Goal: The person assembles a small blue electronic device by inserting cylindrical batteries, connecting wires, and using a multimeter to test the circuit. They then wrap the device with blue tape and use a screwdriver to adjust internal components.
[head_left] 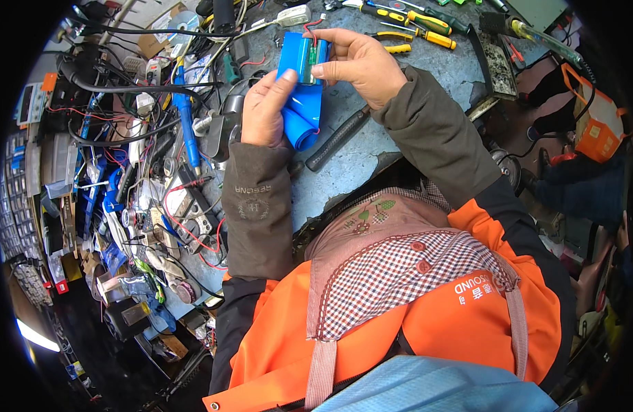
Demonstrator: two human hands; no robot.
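Note:
A blue battery pack (320, 58) with a green circuit strip and thin red wires at its top is pinched between the thumb and fingers of my right hand (366, 69). A wide sheet of blue plastic wrap (306, 103) lies against the pack's left side and hangs below it, its lower end curled into a roll. My left hand (263, 110) grips this wrap, thumb on its front next to the pack. Fingers behind the wrap are partly hidden. Both hands are above the blue-grey bench (344, 161), close together.
A black-handled tool (338, 139) lies just below the wrap. Yellow-handled pliers (396, 48) and several screwdrivers (431, 24) lie at the far right. Tangled cables, a blue soldering iron (186, 117) and loose parts crowd the left. A black metal tray (493, 65) stands at the right edge.

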